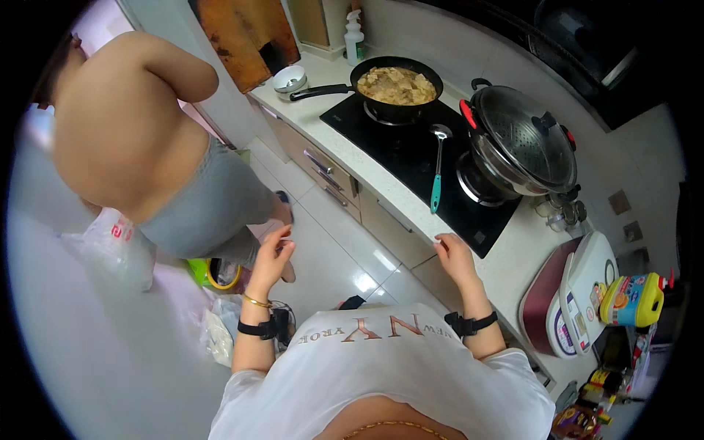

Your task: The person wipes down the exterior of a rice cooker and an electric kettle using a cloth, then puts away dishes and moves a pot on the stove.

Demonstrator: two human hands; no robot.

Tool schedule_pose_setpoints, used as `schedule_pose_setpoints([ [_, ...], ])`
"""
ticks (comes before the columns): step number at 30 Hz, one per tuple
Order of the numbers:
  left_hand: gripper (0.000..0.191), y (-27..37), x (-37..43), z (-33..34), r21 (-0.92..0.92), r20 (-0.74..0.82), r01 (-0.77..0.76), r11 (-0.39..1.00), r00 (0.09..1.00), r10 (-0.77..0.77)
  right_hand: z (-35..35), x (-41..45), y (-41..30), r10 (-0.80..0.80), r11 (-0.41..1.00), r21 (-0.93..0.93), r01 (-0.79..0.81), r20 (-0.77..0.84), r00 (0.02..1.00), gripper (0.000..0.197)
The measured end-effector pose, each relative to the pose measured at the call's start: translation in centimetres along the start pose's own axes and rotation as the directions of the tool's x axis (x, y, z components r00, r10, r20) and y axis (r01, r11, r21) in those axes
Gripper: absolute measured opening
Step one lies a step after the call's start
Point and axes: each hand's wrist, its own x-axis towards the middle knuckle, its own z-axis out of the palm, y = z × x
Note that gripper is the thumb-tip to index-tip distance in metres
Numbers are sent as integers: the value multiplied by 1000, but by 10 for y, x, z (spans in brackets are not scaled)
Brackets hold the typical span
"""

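My left hand (270, 258) is raised over the tiled floor with fingers apart, holding nothing. At the counter's front edge, near the gas stove (407, 151), my right hand (456, 256) is empty, its fingers loosely bent. A ladle with a teal handle (436, 193) lies on the black stove, bowl away from me. Behind it, a black frying pan (357, 91) holds tofu pieces (397, 85) in sauce. On the right burner area stands a steel steamer pot (498, 162) with red handles and a glass lid (522, 126).
Another person (132, 126) stands at the left beside a plastic bag (118, 250) and a bin (224, 275). White bowls (289, 78) and a spray bottle (354, 41) stand by the pan. A rice cooker (586, 291) and a yellow detergent bottle (632, 300) are at the right.
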Motion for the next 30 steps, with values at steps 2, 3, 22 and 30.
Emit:
schedule_pose_setpoints([
  [2, 39, -10, 9, -28, 32, -4, -6, 999, 1000, 6, 9, 18, -17, -4, 1000, -1, 4, -37, 999, 17],
  [3, 40, -12, 13, -40, 3, 11, 9, 1000, 1000, -9, 15, 25, -21, -18, 999, -29, 16, -47, 999, 17],
  [22, 37, -80, 240, -96, -267, 344, 296, 917, 918, -197, 102, 225, -48, 2, 1000, -5, -2, 39, 999, 18],
  [30, 39, -122, 387, -119, -593, 351, 517, 617, 856, -380, 128, 283, -50, 61, 992, -121, -34, 232, 971, 23],
])
